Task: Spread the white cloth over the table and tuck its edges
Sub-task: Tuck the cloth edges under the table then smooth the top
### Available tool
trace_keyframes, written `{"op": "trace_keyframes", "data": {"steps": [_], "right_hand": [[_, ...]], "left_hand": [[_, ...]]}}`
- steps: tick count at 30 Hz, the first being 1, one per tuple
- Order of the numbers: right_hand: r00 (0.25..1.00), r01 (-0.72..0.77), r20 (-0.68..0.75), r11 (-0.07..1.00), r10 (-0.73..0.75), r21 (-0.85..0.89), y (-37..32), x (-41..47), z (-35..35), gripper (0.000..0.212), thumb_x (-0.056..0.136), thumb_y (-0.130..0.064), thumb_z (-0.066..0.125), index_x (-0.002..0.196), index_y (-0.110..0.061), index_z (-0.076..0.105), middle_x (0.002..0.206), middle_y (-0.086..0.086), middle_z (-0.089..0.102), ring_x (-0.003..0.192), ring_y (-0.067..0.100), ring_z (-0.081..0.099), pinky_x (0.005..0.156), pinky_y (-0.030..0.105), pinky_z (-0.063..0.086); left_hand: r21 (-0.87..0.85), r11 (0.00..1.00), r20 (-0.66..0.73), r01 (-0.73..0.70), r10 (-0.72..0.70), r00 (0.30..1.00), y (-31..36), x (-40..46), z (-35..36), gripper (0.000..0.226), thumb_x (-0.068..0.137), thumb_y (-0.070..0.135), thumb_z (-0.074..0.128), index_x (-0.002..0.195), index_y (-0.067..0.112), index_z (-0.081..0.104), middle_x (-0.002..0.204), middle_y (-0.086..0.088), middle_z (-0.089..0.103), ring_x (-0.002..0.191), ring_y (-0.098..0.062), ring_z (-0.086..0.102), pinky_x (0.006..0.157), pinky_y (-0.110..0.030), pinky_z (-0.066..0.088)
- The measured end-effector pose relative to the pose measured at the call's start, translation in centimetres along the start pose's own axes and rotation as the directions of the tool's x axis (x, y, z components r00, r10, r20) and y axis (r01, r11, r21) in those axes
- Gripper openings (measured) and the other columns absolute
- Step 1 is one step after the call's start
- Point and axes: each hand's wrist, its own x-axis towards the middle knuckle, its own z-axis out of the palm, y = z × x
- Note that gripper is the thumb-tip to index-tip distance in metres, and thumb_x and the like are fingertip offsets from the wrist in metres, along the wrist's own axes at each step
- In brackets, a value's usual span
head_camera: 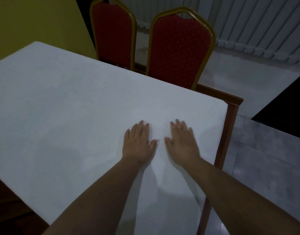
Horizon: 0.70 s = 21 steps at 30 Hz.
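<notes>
On the near right part of the brown wooden table (230, 116), a white fabric cloth (69, 107) lies spread flat, covering nearly the whole top and leaving a strip of bare wood showing along the right edge and at the far right corner. Both hands lie palm down on the cloth, side by side and slightly apart: the left hand (138, 144) has its fingers straight and close together with the thumb angled out toward the right, and the right hand (182, 142) is likewise flat with fingers extended and thumb pointing left; neither grips anything. Faint creases run in the cloth between and below the wrists. Behind the table's far side stand 2 red upholstered chairs with gold metal frames (178, 50), close against the edge. Pale vertical blinds (256, 26) hang beyond them above a grey tiled floor (264, 158).
</notes>
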Motion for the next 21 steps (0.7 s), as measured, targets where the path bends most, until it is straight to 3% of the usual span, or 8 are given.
{"op": "trace_keyframes", "data": {"steps": [2, 5, 11, 15, 18, 21], "right_hand": [[0.995, 0.063, 0.078, 0.998, -0.060, -0.032, -0.6, 1.4, 0.8, 0.062, 0.097, -0.048, 0.018, 0.150, -0.022, -0.002, 0.160, 0.001, -0.008, 0.146, 0.016, -0.011, 0.118, 0.037, -0.010], [0.994, 0.068, 0.092, 0.990, -0.057, -0.125, 2.4, 3.4, 0.3, 0.063, 0.094, -0.057, 0.013, 0.149, -0.031, -0.003, 0.159, -0.005, -0.011, 0.146, 0.014, -0.011, 0.118, 0.041, -0.010], [0.968, -0.247, 0.007, 0.962, 0.249, -0.121, 11.7, 4.8, -2.6, 0.065, 0.092, -0.058, 0.007, 0.149, -0.027, -0.003, 0.159, -0.003, -0.010, 0.146, 0.016, -0.009, 0.119, 0.048, -0.004], [0.933, -0.360, -0.054, 0.925, 0.356, -0.118, 10.5, 4.4, -2.4, 0.067, 0.095, -0.051, 0.013, 0.149, -0.013, 0.001, 0.160, 0.007, -0.003, 0.147, 0.023, -0.004, 0.119, 0.049, -0.003], [0.966, -0.250, -0.083, 0.967, 0.245, -0.051, 4.6, 3.5, -0.3, 0.066, 0.096, -0.046, 0.020, 0.148, -0.007, 0.008, 0.159, 0.011, 0.005, 0.147, 0.026, 0.002, 0.119, 0.048, -0.001], [0.998, -0.060, -0.015, 0.995, 0.059, -0.076, -2.9, 2.4, 2.5, 0.064, 0.097, -0.043, 0.016, 0.149, -0.008, 0.003, 0.159, 0.009, -0.001, 0.147, 0.023, -0.003, 0.118, 0.043, -0.005]], "left_hand": [[0.030, 0.998, 0.106, 0.054, -0.057, 0.993, -1.1, 0.4, 0.7, 0.069, 0.092, 0.056, 0.017, 0.151, 0.022, 0.001, 0.160, -0.002, -0.005, 0.147, -0.019, -0.005, 0.118, -0.043, -0.003], [0.032, 0.997, 0.142, 0.064, -0.068, 0.988, -1.5, 0.3, 1.2, 0.068, 0.094, 0.056, 0.019, 0.150, 0.025, -0.006, 0.159, 0.000, -0.012, 0.146, -0.016, -0.012, 0.118, -0.044, -0.006], [0.028, 0.998, 0.111, 0.059, -0.062, 0.992, -1.7, 0.1, 1.5, 0.066, 0.095, 0.053, 0.019, 0.150, 0.025, -0.005, 0.159, 0.000, -0.011, 0.146, -0.016, -0.012, 0.118, -0.042, -0.008], [-0.011, 0.996, 0.095, 0.089, -0.088, 0.992, -1.1, -0.5, 1.5, 0.060, 0.098, 0.042, 0.019, 0.151, 0.021, -0.001, 0.160, 0.000, -0.007, 0.146, -0.017, -0.009, 0.118, -0.039, -0.007], [-0.028, 0.987, 0.069, 0.158, -0.156, 0.985, -0.9, -2.2, 1.5, 0.058, 0.099, 0.039, 0.018, 0.150, 0.021, -0.001, 0.160, 0.003, -0.005, 0.146, -0.014, -0.007, 0.117, -0.040, -0.007], [-0.029, 0.973, 0.077, 0.228, -0.225, 0.971, -2.6, -4.2, 1.1, 0.057, 0.099, 0.039, 0.017, 0.150, 0.022, -0.001, 0.160, 0.004, -0.005, 0.146, -0.013, -0.007, 0.117, -0.039, -0.006]]}}
